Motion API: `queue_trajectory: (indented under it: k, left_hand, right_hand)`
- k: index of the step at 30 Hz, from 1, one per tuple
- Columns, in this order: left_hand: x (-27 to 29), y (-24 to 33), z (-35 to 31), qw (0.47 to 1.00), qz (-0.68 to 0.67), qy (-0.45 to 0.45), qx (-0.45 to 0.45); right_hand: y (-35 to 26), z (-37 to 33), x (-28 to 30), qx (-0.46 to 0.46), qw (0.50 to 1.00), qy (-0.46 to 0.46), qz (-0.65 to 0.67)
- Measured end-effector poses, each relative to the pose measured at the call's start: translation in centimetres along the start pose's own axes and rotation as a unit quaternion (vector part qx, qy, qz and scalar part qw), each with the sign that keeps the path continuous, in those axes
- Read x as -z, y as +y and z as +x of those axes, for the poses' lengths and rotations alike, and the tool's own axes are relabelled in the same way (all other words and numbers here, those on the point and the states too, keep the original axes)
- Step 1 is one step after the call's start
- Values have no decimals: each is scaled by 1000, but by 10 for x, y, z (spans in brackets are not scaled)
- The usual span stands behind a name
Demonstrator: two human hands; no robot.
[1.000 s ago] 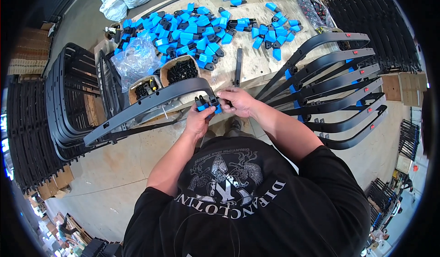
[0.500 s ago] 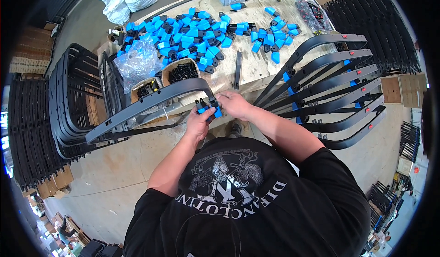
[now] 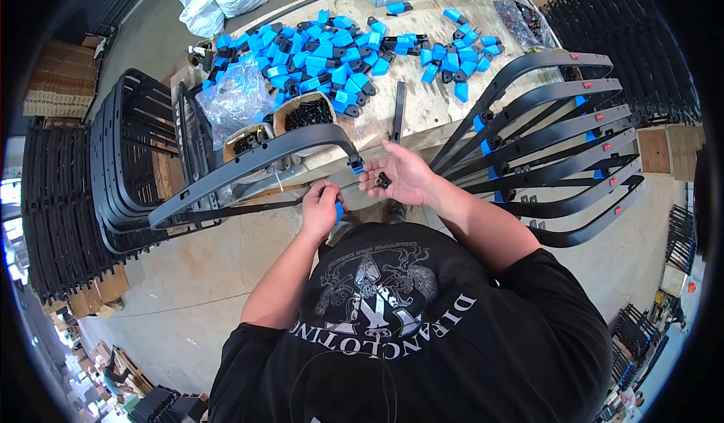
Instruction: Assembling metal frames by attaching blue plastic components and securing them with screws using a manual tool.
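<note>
My left hand [image 3: 320, 210] is closed around a blue bracket [image 3: 339, 212], most of it hidden behind the fingers. Palm turned up, my right hand [image 3: 407, 175] cradles a few small black bolts [image 3: 384, 181] in its curled fingers. Just left of those fingertips, a blue-and-black bracket [image 3: 356, 166] sits at the end of a curved black metal frame [image 3: 253, 163]. That frame reaches from the lower left up over the table's front edge; neither hand visibly grips it.
Blue brackets [image 3: 317, 57] lie heaped on the wooden table [image 3: 422, 113], behind boxes of black bolts [image 3: 305, 116]. A flat black bar [image 3: 398, 110] rests near the front edge. More curved frames [image 3: 558, 129] stand in a row at right, others [image 3: 132, 159] at left.
My left hand has dropped away from the frame's end with a blue bracket in it. My right hand has turned palm up, bringing the black bolts into sight. A bracket stays at the frame's end.
</note>
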State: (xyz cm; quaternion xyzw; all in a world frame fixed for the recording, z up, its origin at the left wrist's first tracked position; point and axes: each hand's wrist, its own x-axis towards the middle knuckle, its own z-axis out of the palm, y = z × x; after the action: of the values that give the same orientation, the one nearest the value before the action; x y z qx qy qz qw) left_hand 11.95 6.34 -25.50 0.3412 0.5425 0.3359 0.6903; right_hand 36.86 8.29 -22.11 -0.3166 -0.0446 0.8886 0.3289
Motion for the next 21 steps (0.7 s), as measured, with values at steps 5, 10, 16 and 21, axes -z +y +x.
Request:
queue_trajectory:
  k: [5, 10, 16, 21]
  left_hand:
    - [-38, 50, -29, 841, 376, -7, -389]
    - [-68, 82, -48, 775, 552, -60, -302]
    - [-70, 73, -44, 775, 571, -67, -261]
    - [-72, 73, -40, 812, 551, -54, -185]
  right_hand:
    - [7, -3, -1, 0, 998, -47, 35]
    - [14, 0, -6, 16, 999, -31, 13]
    - [18, 0, -5, 20, 999, -20, -26]
    - [21, 2, -7, 19, 997, 24, -66]
